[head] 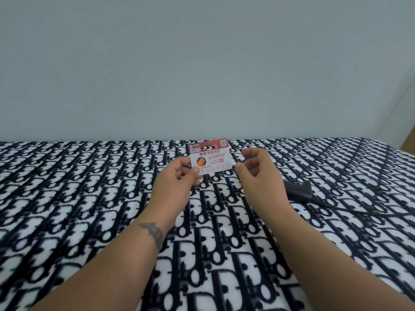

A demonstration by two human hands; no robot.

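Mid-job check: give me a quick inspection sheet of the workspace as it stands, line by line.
Surface: black-and-white patterned blanket, spread flat, covering the whole work area.
Job's things: printed card, red band on top, white below with an orange picture, held up above the blanket, face to the camera.
Clutter: dark handheld device, possibly a scanner, lying on the blanket right of the hands.
Grippers: left hand pinches the card's left edge; right hand pinches its right edge.
Cables: dark cable runs from the device off to the right.
Surroundings: plain pale wall behind; a strip of floor at far right.
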